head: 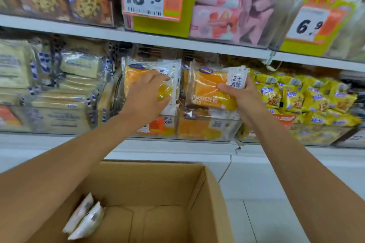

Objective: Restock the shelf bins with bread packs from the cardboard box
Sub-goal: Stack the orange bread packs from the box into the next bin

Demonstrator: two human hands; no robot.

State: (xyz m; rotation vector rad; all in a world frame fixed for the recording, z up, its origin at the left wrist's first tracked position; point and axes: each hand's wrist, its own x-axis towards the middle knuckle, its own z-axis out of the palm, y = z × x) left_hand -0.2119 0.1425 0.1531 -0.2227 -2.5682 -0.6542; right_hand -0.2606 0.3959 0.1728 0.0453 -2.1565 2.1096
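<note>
Our left hand (146, 92) lies on an orange pack (134, 77) in the bin (234, 129), fingers nearly straight, seemingly pressing rather than gripping. At its 3 o'clock our right hand (244, 94) pinches a second pack (207, 89), thumb in front. The box (199, 203) sits at 6 o'clock with two packs (85, 217) inside.
</note>
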